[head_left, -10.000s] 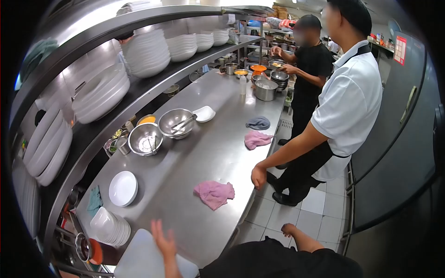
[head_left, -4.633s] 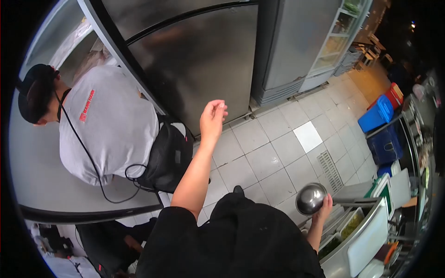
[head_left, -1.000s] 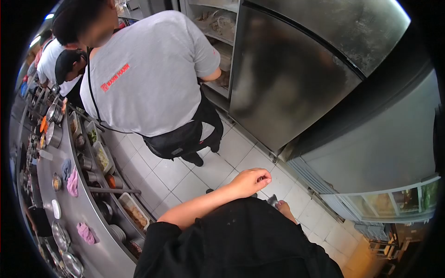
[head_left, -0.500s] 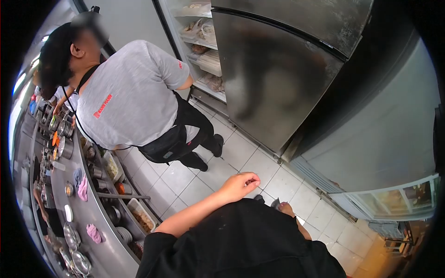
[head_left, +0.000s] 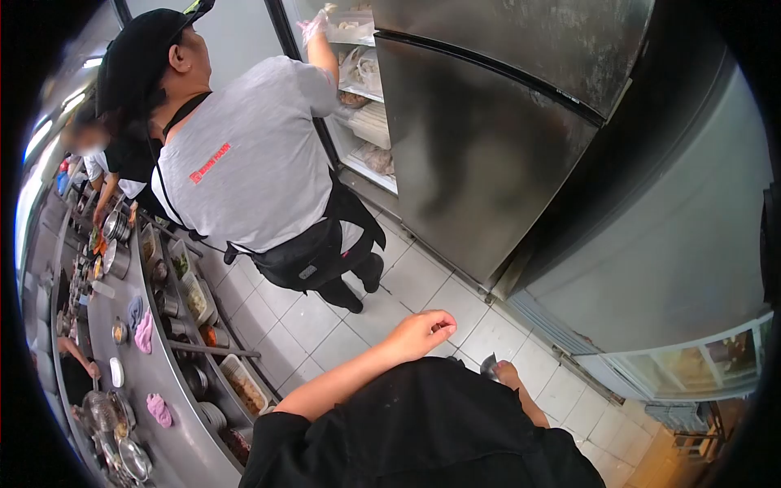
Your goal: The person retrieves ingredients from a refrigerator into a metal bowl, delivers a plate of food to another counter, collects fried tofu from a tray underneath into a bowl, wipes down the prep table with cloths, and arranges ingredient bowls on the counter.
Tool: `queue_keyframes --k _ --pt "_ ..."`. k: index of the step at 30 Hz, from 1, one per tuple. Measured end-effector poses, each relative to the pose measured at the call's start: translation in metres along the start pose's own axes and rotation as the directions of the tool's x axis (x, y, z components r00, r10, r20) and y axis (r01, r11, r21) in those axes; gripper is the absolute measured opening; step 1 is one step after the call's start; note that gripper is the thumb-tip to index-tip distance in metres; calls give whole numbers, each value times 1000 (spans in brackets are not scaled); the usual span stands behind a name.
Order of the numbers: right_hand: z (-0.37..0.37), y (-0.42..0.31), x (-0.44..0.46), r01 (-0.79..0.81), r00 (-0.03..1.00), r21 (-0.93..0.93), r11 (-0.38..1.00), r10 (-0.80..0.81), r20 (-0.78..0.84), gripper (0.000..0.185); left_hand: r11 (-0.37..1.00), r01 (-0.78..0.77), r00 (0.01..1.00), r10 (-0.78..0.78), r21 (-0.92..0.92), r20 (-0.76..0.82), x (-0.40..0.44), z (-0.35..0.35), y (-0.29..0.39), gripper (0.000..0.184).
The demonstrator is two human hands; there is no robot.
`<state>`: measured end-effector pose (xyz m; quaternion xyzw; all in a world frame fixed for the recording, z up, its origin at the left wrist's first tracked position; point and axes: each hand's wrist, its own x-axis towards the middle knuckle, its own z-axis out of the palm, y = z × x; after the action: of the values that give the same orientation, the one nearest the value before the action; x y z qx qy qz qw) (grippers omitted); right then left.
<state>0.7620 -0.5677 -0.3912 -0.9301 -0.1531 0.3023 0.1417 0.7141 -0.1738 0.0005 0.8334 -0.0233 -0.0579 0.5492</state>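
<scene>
My left hand (head_left: 425, 332) is held out in front of my black shirt, above the tiled floor, its fingers curled in a loose fist. Whether anything is inside the curl is hidden. To its right and lower, my right hand (head_left: 508, 375) grips a metal bowl (head_left: 490, 367) by its edge, low beside my body. Only a part of the bowl shows past my shirt. A co-worker in a grey shirt (head_left: 244, 154) stands ahead of me with a gloved hand (head_left: 313, 28) raised at the open fridge (head_left: 364, 98).
A steel counter (head_left: 163, 358) with pink cloths (head_left: 159, 410), bowls and pots runs along the left, food tubs (head_left: 242, 382) below its edge. Closed steel fridge doors (head_left: 480, 146) stand ahead, a glass-fronted cooler (head_left: 700, 358) at the right. Other people stand at the far left.
The grey-shirted co-worker has raised a gloved arm to the upper fridge shelf and moved slightly right in view. My hands keep nearly the same pose; the bowl is still in my right hand.
</scene>
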Motion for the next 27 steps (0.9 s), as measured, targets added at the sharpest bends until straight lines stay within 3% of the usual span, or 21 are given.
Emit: queue_keyframes --k 4,8,11,13,14,16,17,18,20,21,23,26,27 --pt "1 -5 -7 -96 995 57 994 96 -9 29 1000 -13 999 14 -20 43 9 -6 -10 24" --pt "34 -3 -20 0 1000 151 989 -5 31 30 999 -48 997 49 -23 51 8 -17 -14 23" --pt "77 16 0 13 997 277 961 8 -74 34 998 -55 997 57 -42 44 9 -22 -19 22" --pt "71 0 -14 299 953 28 954 -297 -54 38 997 -51 998 54 -58 42 7 -25 -22 22" --pt "67 -2 -8 445 894 -147 883 -448 11 37 997 -47 998 50 -60 40 6 -25 -24 22" --pt "29 -52 -32 52 997 33 998 -50 -55 35 997 -42 998 44 -66 38 3 -27 -28 22" --pt "9 -77 -44 -140 985 138 980 153 -85 34 997 -45 998 48 -65 31 1 -27 -30 22" --pt "0 -81 -47 -141 985 136 981 153 -85 34 997 -50 998 52 -65 25 -1 -28 -31 22" --pt "-17 -84 -50 186 980 -17 982 -187 -68 31 997 -37 999 38 -61 30 -6 -31 -32 22" --pt "-25 -92 -50 189 979 -20 982 -190 -69 31 998 -21 999 23 -55 37 -7 -33 -33 23" --pt "-43 -110 -49 -215 975 166 962 203 87 31 997 -35 999 36 -69 19 -12 -33 -37 23" --pt "-41 -102 -35 -207 973 136 969 190 130 32 996 -27 1000 28 -84 12 -13 -37 -36 23" --pt "-17 -74 -20 -81 989 47 996 75 127 32 996 -7 1000 9 -86 22 -13 -39 -36 24"
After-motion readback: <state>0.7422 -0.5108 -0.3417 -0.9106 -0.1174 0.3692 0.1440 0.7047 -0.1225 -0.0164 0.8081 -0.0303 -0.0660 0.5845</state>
